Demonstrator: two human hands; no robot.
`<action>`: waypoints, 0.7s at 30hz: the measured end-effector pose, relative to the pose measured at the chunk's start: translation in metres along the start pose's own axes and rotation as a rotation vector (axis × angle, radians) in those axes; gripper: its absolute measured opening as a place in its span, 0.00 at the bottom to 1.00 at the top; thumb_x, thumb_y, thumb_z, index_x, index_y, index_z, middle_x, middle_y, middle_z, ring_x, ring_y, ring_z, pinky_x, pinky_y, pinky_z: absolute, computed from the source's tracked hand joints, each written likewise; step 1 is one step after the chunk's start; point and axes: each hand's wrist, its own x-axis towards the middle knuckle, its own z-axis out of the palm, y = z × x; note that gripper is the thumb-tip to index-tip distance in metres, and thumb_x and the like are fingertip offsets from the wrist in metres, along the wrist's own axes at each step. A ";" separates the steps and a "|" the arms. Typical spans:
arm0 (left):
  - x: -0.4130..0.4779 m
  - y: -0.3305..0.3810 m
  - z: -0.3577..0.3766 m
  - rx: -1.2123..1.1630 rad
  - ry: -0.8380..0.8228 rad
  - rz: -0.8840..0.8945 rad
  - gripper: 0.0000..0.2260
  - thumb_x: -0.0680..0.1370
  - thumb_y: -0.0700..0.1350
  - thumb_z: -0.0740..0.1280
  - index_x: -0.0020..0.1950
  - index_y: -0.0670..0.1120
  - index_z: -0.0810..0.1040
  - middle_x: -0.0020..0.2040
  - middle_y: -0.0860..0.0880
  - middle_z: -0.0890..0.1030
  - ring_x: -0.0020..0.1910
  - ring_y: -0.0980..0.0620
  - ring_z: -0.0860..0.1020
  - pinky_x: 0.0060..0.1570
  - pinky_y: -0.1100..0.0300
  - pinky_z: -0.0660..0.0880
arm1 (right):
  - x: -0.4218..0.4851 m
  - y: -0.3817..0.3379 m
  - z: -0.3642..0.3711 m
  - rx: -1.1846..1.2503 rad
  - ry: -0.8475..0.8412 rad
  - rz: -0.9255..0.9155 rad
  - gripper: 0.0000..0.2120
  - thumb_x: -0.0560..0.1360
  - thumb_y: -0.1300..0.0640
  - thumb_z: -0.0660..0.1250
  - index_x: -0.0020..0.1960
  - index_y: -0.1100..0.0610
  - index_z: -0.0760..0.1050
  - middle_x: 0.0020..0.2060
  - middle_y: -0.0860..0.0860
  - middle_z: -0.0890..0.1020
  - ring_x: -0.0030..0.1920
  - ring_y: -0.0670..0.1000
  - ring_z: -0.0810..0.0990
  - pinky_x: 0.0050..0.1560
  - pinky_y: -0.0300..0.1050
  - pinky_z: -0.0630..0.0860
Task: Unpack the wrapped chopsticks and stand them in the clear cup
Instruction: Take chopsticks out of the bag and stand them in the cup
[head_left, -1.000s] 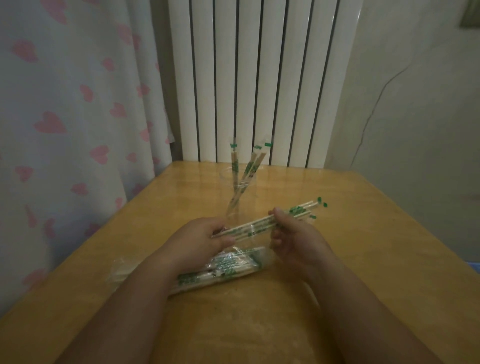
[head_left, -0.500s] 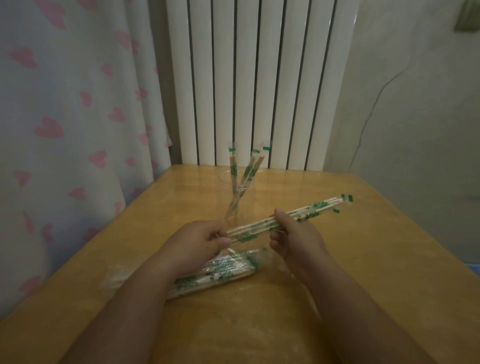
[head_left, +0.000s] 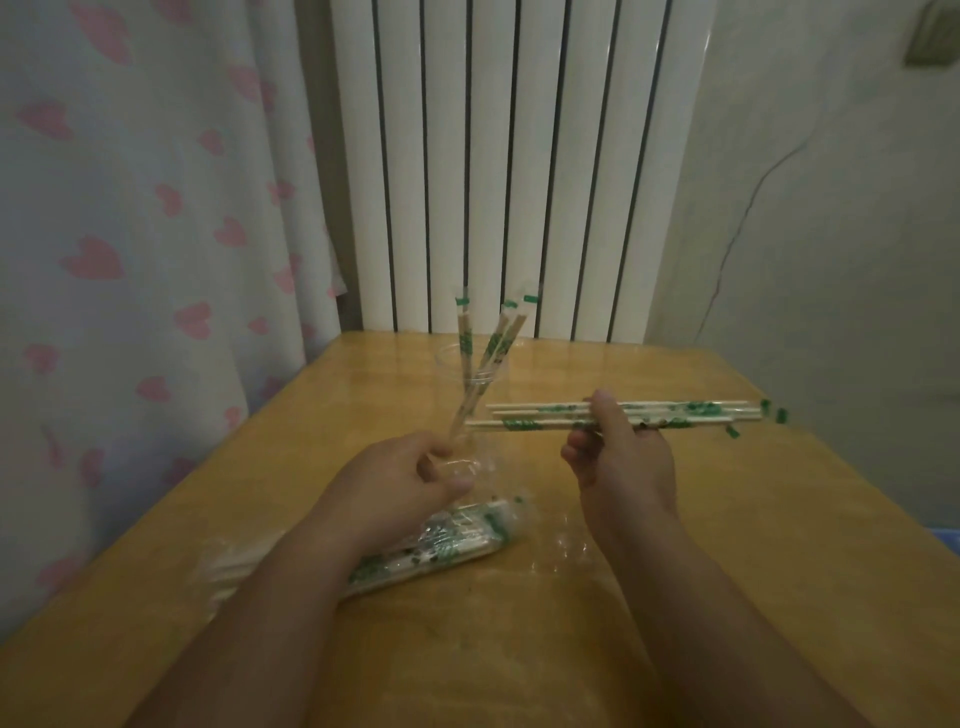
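Observation:
My right hand (head_left: 623, 467) grips a bundle of several wrapped chopsticks (head_left: 545, 411) with green print. It holds them level above the wooden table (head_left: 779, 493), just right of the clear cup (head_left: 470, 364). Three wrapped chopsticks (head_left: 496, 340) stand tilted in that cup. My left hand (head_left: 400, 480) hovers with curled fingers by the cup's base, apart from the bundle. Whether it pinches any clear film is unclear. Partly under my left wrist, a clear pack of more wrapped chopsticks (head_left: 457, 545) lies on the table.
A white radiator (head_left: 493, 156) stands behind the table's far edge. A curtain with pink hearts (head_left: 130, 234) hangs at the left. Loose clear film (head_left: 550, 553) lies beside the pack. A blue object (head_left: 948, 540) shows at the right edge.
My left hand let go of the bundle's left end and drew back toward the cup's base. My right hand carried the bundle right and turned it level.

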 end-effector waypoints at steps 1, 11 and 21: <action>-0.001 0.003 -0.001 -0.053 0.060 0.013 0.11 0.75 0.61 0.67 0.56 0.62 0.75 0.47 0.59 0.79 0.46 0.60 0.77 0.42 0.60 0.73 | -0.002 0.003 0.001 -0.012 -0.040 0.019 0.08 0.78 0.57 0.68 0.42 0.60 0.75 0.26 0.50 0.77 0.27 0.46 0.76 0.33 0.43 0.76; 0.000 0.023 0.009 -0.489 0.211 0.037 0.08 0.80 0.48 0.65 0.43 0.51 0.81 0.25 0.58 0.75 0.27 0.59 0.69 0.32 0.59 0.67 | -0.015 0.014 0.009 -0.035 -0.303 0.093 0.07 0.77 0.60 0.68 0.48 0.64 0.78 0.28 0.51 0.79 0.29 0.46 0.79 0.31 0.38 0.79; 0.013 0.018 -0.006 -0.633 0.165 -0.123 0.08 0.80 0.51 0.65 0.49 0.54 0.83 0.41 0.48 0.81 0.39 0.47 0.76 0.39 0.54 0.72 | -0.003 -0.010 0.016 -0.086 -0.186 0.047 0.04 0.78 0.61 0.68 0.46 0.61 0.76 0.32 0.53 0.77 0.30 0.47 0.77 0.31 0.39 0.77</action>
